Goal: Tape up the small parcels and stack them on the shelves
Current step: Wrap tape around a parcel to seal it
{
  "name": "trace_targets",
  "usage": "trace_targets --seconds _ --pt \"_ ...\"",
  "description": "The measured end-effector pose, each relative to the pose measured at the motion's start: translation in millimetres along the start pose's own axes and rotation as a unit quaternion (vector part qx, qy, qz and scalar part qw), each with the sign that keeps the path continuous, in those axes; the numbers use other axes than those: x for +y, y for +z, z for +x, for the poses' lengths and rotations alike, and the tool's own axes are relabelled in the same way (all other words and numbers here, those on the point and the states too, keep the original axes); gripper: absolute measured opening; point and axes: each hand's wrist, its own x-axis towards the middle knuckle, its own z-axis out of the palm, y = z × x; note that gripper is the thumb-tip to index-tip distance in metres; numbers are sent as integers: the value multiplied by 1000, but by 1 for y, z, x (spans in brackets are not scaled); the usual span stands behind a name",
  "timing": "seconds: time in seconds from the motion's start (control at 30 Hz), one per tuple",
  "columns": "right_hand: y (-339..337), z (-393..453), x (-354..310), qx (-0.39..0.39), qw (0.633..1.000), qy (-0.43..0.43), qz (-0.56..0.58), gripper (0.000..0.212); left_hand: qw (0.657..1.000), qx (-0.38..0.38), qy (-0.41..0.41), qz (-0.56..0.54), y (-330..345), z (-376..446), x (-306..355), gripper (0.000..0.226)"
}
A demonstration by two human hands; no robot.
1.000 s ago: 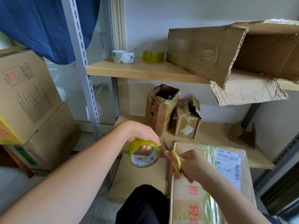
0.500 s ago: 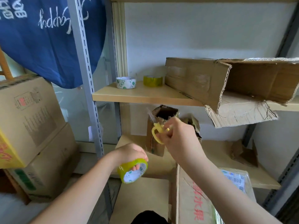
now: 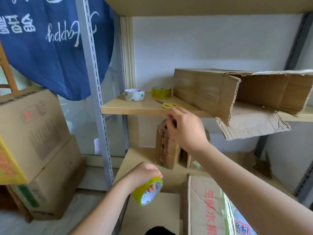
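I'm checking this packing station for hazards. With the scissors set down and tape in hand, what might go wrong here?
The scissors lie at the shelf's front edge, just by the right hand; a knock might drop them. The torn big box overhangs the same shelf and looks liable to slide off. The left hand holds the tape roll, so only one hand is free.

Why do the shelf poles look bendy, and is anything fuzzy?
Head view: the wide-angle lens bows the grey shelf post near the edges; soft daylight, no harsh glare; the right hand looks slightly smeared beside the yellow scissors; the left hand gripping the tape roll looks sharper.
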Motion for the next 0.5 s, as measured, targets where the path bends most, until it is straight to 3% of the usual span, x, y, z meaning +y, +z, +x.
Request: trace_targets --seconds 0.07,0.1,0.13,0.27,0.4,0.5 --pt "-1 -67 14 -123 986 -104 -45 36 1000 7 -4 -17 3 1 -6 17" --pt "-1 -101 24 -213 969 -112 -62 43 999 11 -5 -31 5 1 -9 17" --pt "-1 -130 34 -282 951 -98 -75 48 999 13 -7 -39 8 1 -11 17" --pt "6 -141 43 -407 905 -19 -122 53 999 13 -7 -40 20 -3 -11 16" --pt "9 -140 27 -450 880 -91 -119 70 999 22 16 -46 25 -11 4 20" --pt "-8 -155 21 -362 931 -33 -3 65 998 23 48 -39 29 -22 16 26"
